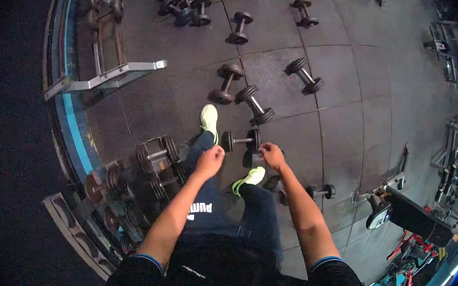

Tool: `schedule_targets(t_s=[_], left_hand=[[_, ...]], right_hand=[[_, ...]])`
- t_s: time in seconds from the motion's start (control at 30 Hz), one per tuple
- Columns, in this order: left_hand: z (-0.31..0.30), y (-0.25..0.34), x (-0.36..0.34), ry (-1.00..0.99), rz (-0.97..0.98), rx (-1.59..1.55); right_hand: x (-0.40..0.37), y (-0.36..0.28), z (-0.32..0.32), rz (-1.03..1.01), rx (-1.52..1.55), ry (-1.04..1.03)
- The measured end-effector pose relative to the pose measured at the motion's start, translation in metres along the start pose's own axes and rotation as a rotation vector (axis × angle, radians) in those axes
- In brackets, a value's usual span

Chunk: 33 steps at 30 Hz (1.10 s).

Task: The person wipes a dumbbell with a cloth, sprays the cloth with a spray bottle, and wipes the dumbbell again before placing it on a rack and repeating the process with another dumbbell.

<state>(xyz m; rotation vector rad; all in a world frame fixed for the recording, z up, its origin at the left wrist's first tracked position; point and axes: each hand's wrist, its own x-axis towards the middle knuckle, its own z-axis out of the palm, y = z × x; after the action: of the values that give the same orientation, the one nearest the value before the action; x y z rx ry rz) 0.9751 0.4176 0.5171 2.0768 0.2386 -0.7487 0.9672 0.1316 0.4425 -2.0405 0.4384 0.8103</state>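
My left hand (pixel 210 161) hangs over my left leg with its fingers curled in, and nothing shows in it. My right hand (pixel 273 155) is also loosely curled, just right of a dumbbell (pixel 242 140) lying between my feet. Its fingertips overlap the end of another dark dumbbell (pixel 252 158) in the view, but I see no grip on it. Ahead of my left shoe (pixel 209 118) stand a dumbbell (pixel 227 83) and, beside it, one with a shiny handle (pixel 255 105). My right shoe (pixel 249 181) is behind the nearest dumbbell.
More dumbbells lie on the rubber floor ahead, among them one (pixel 304 76) to the right and one (pixel 240 28) farther off. A metal rack (pixel 111 76) stands at left, with several dumbbells near its foot. A bench (pixel 417 216) is at right, and another dumbbell (pixel 321 191) lies nearer.
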Motion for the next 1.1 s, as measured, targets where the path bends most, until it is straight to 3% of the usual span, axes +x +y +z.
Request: schedule_targets(t_s=[0.03,0.1,0.13,0.2,0.23,0.33,0.43,0.5,0.53,0.63,0.77,0.8,0.87,0.97,1.03,1.1], left_hand=[[0.017,-0.022,0.016,-0.081,-0.011,-0.122],[0.049,-0.062,0.042,-0.229,-0.039,-0.067],[0.057,-0.078,0.053,-0.312,-0.046,-0.015],[0.052,-0.085,0.071,-0.535,-0.153,0.171],[0.045,-0.088,0.081,-0.594,-0.147,0.344],[0.027,-0.086,0.105,-0.532,-0.142,0.322],[0.016,-0.083,0.121,-0.556,-0.19,0.207],[0.01,-0.087,0.125,-0.487,-0.041,0.194],[0.001,-0.081,0.135,-0.524,-0.072,0.194],[-0.02,-0.072,0.154,-0.549,-0.096,0.187],[-0.033,-0.079,0.166,-0.461,0.002,0.13],[-0.036,-0.079,0.169,-0.459,0.013,0.127],[-0.04,-0.077,0.174,-0.454,0.033,0.119],[-0.042,-0.066,0.185,-0.491,0.042,0.137],[-0.046,-0.049,0.195,-0.602,-0.001,0.168],[-0.031,-0.045,0.187,-0.68,-0.049,0.267]], right_hand=[[0.03,0.004,0.008,0.007,0.048,0.007],[0.091,0.013,0.029,0.034,0.151,0.027],[0.112,-0.011,0.025,0.045,0.128,0.002],[0.206,0.037,0.077,-0.017,0.278,0.062],[0.232,0.013,0.074,0.017,0.294,-0.038],[0.347,0.029,0.126,-0.086,0.216,0.083],[0.428,0.005,0.15,-0.054,-0.005,0.236],[0.478,0.0,0.173,0.05,0.047,0.249],[0.504,0.009,0.19,0.053,0.099,0.321],[0.548,0.001,0.207,0.337,0.005,0.283],[0.596,0.04,0.233,0.428,0.059,0.373],[0.603,0.052,0.238,0.374,0.068,0.395],[0.622,0.078,0.244,0.146,-0.28,0.234],[0.648,0.109,0.264,0.162,0.027,0.368],[0.603,0.066,0.249,0.19,0.345,0.479],[0.626,0.104,0.255,-0.13,-0.199,0.396]])
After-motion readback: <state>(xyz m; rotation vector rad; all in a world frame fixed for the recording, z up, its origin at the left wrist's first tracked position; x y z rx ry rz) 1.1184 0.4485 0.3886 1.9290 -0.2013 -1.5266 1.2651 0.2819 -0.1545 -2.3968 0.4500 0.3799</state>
